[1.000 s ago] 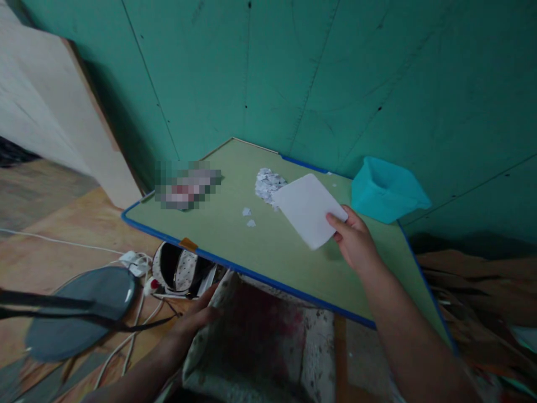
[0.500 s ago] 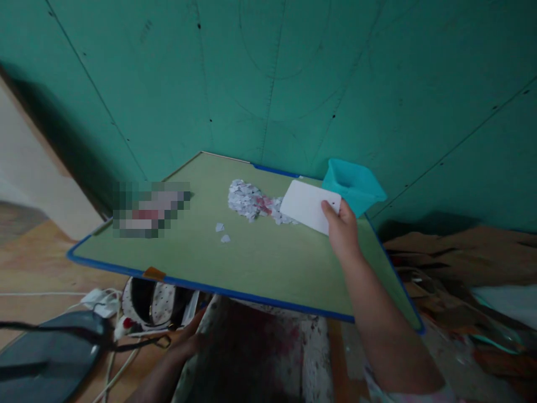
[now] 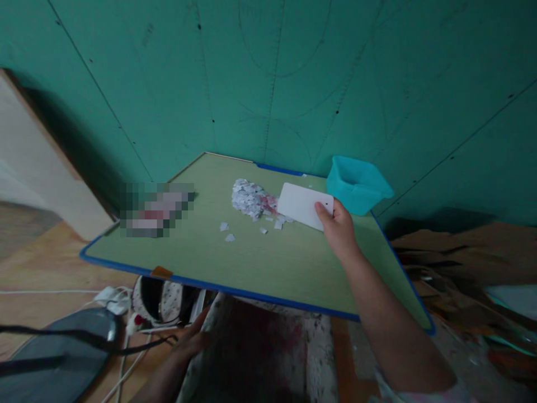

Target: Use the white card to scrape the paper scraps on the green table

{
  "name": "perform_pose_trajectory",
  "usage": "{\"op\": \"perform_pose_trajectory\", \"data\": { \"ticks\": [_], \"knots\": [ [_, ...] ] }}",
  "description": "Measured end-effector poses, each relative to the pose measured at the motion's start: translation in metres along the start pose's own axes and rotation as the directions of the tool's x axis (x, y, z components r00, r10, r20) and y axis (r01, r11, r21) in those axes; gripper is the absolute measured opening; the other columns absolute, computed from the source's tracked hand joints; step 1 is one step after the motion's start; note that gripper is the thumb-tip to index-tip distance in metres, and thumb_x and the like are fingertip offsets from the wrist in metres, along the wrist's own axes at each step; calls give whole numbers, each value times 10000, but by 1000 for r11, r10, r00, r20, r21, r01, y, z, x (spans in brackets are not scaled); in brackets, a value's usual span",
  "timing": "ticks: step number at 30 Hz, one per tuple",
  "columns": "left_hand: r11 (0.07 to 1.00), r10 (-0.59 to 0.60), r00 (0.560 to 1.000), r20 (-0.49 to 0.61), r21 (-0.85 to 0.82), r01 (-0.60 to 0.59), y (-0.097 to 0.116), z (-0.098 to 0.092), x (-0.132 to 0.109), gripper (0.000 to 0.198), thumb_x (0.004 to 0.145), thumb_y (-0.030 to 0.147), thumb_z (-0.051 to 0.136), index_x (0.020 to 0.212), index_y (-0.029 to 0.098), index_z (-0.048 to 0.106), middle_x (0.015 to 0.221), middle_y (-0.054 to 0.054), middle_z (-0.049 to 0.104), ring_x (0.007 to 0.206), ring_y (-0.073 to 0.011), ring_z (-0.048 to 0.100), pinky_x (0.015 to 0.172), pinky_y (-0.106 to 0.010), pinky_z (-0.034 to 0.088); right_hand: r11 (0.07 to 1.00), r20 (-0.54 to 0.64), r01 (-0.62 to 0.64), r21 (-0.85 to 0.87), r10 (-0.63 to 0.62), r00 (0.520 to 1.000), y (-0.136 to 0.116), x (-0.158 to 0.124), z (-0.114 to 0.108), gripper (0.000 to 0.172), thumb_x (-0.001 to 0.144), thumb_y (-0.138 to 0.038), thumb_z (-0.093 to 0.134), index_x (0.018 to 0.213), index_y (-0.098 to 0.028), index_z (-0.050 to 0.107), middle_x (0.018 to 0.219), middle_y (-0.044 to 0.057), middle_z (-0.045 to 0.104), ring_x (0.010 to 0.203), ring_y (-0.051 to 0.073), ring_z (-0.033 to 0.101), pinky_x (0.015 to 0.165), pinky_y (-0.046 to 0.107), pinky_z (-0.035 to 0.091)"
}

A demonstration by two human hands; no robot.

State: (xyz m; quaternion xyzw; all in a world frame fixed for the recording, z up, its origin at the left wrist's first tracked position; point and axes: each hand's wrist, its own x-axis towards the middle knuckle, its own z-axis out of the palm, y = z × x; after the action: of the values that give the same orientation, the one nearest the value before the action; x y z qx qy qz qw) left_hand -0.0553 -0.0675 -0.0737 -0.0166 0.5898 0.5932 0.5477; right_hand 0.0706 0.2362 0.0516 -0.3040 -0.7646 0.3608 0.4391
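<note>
My right hand (image 3: 339, 228) grips a flat white board (image 3: 302, 204) by its right end, thumb on top near a small hole. Its left edge meets a heap of torn white paper pieces (image 3: 248, 198) on the table. Pinkish-red scraps (image 3: 269, 204) show between the heap and the board. A few loose paper bits (image 3: 230, 238) lie nearer the front. Low in the view, my left hand (image 3: 193, 340) closes on the left edge of a dark, paint-stained panel (image 3: 264, 347) below the table; its fingers are dim and partly hidden.
The greenish table (image 3: 268, 268) has blue-taped edges and stands against a green wall (image 3: 268, 84). A turquoise bin (image 3: 356, 187) sits at its back right corner. At the left lies a blurred-out item (image 3: 159, 211). Cables, a bag (image 3: 161, 302) and a round grey seat (image 3: 71, 347) are below left.
The white board and my right hand have moved slightly left against the paper. Paper bits that lay by the board are now scattered in front of it. My left hand keeps its place.
</note>
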Motion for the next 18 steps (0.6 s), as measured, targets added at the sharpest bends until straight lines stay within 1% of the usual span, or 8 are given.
{"op": "perform_pose_trajectory", "data": {
  "ticks": [3, 5, 7, 9, 11, 15, 16, 18],
  "knots": [
    [1000, 7, 999, -47, 10, -7, -2, 0, 0, 705, 439, 257, 610, 1128, 256, 461, 584, 27, 689, 816, -300, 610, 715, -363, 471, 999, 2, 11, -44, -11, 1000, 0, 0, 1, 306, 746, -413, 461, 937, -183, 528, 954, 70, 596, 843, 185, 543, 731, 303, 408],
    [997, 60, 995, -77, 57, -55, 0, -2, 1, 656, 441, 223, 602, 1086, 239, 486, 619, 35, 703, 834, -282, 609, 717, -334, 463, 998, 36, -5, -64, 7, 999, 0, -1, 2, 303, 741, -418, 468, 913, -178, 534, 912, 71, 605, 809, 185, 548, 716, 305, 412],
    [995, 44, 998, -41, 95, -40, 4, -4, 3, 598, 425, 187, 610, 1013, 245, 519, 626, 44, 709, 834, -275, 610, 716, -323, 463, 999, 89, -38, -37, 41, 995, 0, -2, 4, 304, 733, -425, 475, 898, -177, 537, 885, 66, 611, 786, 182, 553, 702, 306, 419],
    [995, -20, 1000, 2, 99, 19, 6, -4, 2, 567, 425, 198, 631, 979, 269, 535, 558, 58, 691, 783, -285, 621, 720, -351, 471, 997, 131, -66, 30, 62, 989, 0, -2, 5, 309, 733, -426, 475, 911, -180, 531, 896, 61, 612, 791, 177, 555, 701, 305, 425],
    [996, -61, 998, 20, 69, 60, 6, -4, 1, 572, 451, 243, 637, 1011, 287, 528, 442, 74, 639, 690, -291, 633, 715, -387, 479, 996, 113, -59, 67, 51, 992, -1, -2, 5, 315, 737, -421, 472, 936, -182, 522, 927, 63, 606, 821, 177, 550, 715, 305, 424],
    [998, 36, 999, -25, 46, -35, 3, -2, 3, 642, 433, 200, 641, 1060, 258, 514, 319, 97, 537, 623, -265, 627, 667, -335, 492, 999, 21, 13, -45, -12, 1000, -3, -3, 5, 297, 747, -415, 460, 915, -178, 524, 907, 74, 602, 831, 189, 541, 711, 305, 411],
    [997, 76, 996, -47, 34, -75, 3, -3, 5, 664, 414, 172, 641, 1062, 240, 510, 313, 100, 527, 632, -255, 622, 650, -307, 490, 997, 23, 22, -80, -20, 1000, -3, -3, 6, 287, 750, -416, 455, 889, -177, 529, 866, 70, 606, 800, 189, 544, 691, 303, 411],
    [998, 59, 998, -37, 25, -58, 4, -5, 8, 717, 397, 141, 644, 1093, 197, 481, 366, 89, 570, 655, -235, 611, 614, -268, 483, 993, 55, 25, -116, -19, 998, -4, -4, 9, 275, 751, -422, 449, 842, -177, 533, 782, 56, 607, 726, 180, 546, 642, 292, 409]
  ]
}}
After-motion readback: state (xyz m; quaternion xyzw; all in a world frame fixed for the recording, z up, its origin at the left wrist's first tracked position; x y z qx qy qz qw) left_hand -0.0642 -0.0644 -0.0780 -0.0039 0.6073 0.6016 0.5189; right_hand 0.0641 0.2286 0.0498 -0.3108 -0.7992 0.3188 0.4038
